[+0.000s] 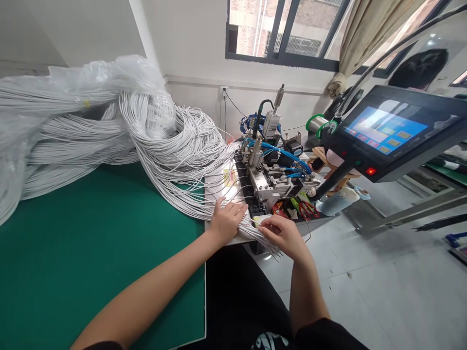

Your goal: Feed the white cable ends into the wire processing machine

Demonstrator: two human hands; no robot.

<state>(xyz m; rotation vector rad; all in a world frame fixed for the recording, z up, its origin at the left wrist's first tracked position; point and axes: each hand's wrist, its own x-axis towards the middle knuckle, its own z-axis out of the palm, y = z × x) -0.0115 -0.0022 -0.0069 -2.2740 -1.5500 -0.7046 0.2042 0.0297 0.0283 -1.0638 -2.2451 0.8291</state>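
A thick bundle of thin white wires (171,150) spills from a clear plastic bag (91,78) across the green mat (91,243) toward a small metal machine (270,175) with blue hoses. My left hand (225,219) lies on the wire ends at the machine's front plate, fingers stretched over them. My right hand (282,234) is just to the right, fingers pinched on a few of the wire ends that stick out past the table's edge.
A tilted touch-screen panel (390,131) with a red light stands on an arm at the right. Red-handled scissors (308,210) lie beside the machine. A window (284,29) and curtain are behind. Grey floor (383,291) lies to the right.
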